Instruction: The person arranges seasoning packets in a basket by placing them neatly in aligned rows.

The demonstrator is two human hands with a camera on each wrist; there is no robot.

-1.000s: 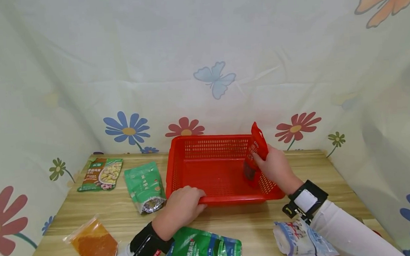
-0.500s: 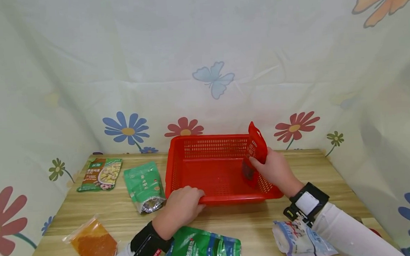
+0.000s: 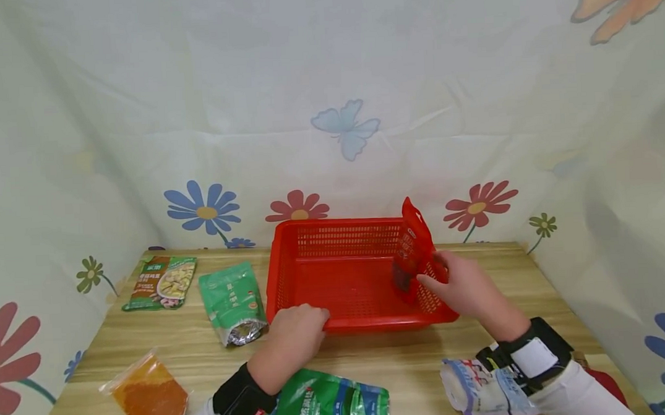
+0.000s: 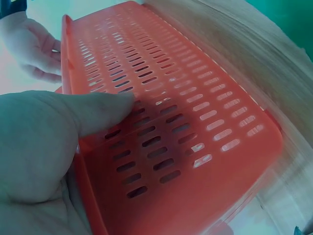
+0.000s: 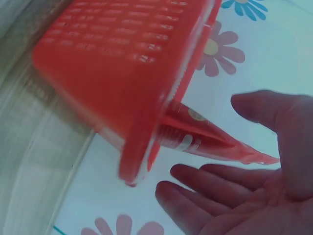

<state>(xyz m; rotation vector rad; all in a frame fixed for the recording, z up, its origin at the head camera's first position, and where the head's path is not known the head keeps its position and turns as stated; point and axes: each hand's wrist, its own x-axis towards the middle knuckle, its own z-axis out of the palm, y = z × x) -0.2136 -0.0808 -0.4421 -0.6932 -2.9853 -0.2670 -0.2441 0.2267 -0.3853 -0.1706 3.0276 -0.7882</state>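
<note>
My left hand [image 3: 293,336] grips the front rim of a red plastic basket [image 3: 371,323] near its left corner. In the left wrist view the thumb [image 4: 105,110] lies along the basket's slotted outer wall. A red pouch [image 3: 414,244] with a dark lower part stands upright inside the basket against the right end, its top above the rim. Just right of it is my right hand [image 3: 469,285], thumb and fingers spread. The right wrist view shows the pouch [image 5: 205,137] jutting past the rim, with a gap between it and the thumb.
Left of the basket lie a green foil-bottomed pouch [image 3: 233,301] and a brown-and-green food packet [image 3: 162,283]. A clear bag of orange contents [image 3: 151,398] is at front left. A larger green pouch [image 3: 321,403] lies in front. A white-and-blue pouch [image 3: 474,390] sits beneath the right wrist.
My right hand has let go of the red pouch and drawn back to the right and down. The pouch stays standing in the basket. The left hand keeps its place on the rim.
</note>
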